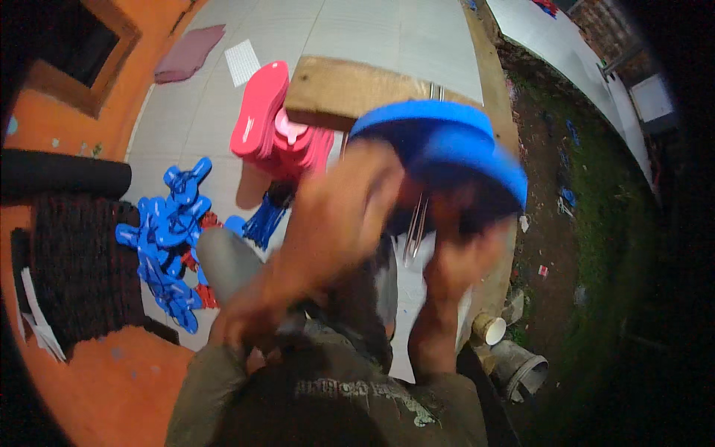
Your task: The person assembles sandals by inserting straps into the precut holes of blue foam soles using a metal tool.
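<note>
Your two hands are up close and very blurry. Your left hand (339, 205) is at the middle, and your right hand (465, 242) is just at 3 o'clock from it. Both touch a blue flip-flop sole (447, 141), which sits at 12 o'clock from your hands, tilted, with its dark underside facing you. Your right hand looks curled around its lower edge. Your left hand lies against its left side, but the blur hides how far the fingers are open, so you cannot tell.

Behind the sole, at 12 o'clock, is a wooden board (335, 89). At 10 o'clock from your hands stands a stack of pink soles (261, 112) on the pale tiled floor (387, 30). At 9 o'clock lies a heap of blue sandal straps (167, 238). Thin metal rods (415, 223) hang between your hands. At 4 o'clock, near the dirt, sits a small white cup (491, 328) beside a grey pipe (521, 369).
</note>
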A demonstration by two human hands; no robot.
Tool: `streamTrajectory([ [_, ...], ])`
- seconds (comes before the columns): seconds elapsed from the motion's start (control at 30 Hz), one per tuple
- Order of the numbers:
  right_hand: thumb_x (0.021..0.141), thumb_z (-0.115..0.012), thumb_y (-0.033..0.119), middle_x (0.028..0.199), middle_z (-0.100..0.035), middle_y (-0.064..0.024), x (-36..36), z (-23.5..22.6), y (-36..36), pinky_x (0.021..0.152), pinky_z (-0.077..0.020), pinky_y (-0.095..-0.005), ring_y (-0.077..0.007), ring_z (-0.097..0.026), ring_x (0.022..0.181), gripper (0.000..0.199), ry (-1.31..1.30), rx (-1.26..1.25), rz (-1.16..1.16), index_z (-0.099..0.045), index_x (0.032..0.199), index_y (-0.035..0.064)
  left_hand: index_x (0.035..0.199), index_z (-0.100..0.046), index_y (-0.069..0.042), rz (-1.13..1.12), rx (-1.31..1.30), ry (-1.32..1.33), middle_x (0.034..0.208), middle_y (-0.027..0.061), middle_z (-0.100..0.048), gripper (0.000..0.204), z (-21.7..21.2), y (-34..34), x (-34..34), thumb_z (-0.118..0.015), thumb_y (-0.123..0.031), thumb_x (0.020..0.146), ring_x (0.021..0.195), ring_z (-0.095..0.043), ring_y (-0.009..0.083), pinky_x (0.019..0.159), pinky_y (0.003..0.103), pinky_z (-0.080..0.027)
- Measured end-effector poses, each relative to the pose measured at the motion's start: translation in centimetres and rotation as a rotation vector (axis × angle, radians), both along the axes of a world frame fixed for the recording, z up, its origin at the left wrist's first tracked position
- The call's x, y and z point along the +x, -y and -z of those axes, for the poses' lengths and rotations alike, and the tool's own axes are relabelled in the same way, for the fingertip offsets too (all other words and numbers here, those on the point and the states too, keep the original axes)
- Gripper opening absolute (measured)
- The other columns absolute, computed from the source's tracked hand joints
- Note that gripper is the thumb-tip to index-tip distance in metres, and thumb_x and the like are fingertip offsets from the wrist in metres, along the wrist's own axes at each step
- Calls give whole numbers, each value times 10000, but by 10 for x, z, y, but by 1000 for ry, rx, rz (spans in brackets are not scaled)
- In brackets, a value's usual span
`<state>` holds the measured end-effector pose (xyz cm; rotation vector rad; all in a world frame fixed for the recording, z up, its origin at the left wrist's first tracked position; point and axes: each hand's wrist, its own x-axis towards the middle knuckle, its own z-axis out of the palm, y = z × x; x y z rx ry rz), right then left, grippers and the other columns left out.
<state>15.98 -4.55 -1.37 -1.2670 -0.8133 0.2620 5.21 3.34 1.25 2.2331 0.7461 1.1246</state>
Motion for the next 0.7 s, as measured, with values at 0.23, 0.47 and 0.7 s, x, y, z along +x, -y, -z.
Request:
streamTrajectory([
  [0.23, 747, -643, -1, 915, -598, -37, 7, -6, -18, 752, -419, -240, -107, -546, 814, 233, -50, 180, -95, -566, 966, 2, 758, -553, -5, 82, -506, -377, 576, 76, -541, 192, 9, 6, -74, -634, -179, 759, 522, -561, 165, 471, 288, -425],
  [0.47, 741, -658, 23, 896, -616, -40, 5, -9, -14, 738, -432, -238, -103, -561, 805, 249, -81, 209, -154, -577, 975, 4, 840, -564, 6, 163, -642, 546, 734, 87, -580, 121, 37, 31, -91, -596, -103, 799, 644, -586, 156, 597, 279, -483],
  [0.7, 751, -646, 22, 915, -610, -42, 9, -8, -13, 732, -429, -232, -96, -557, 805, 229, -35, 141, -134, -578, 968, 0, 873, -545, -6, 213, -534, 519, 697, 86, -555, 142, 19, 29, -45, -576, -131, 813, 649, -531, 171, 614, 295, -445],
])
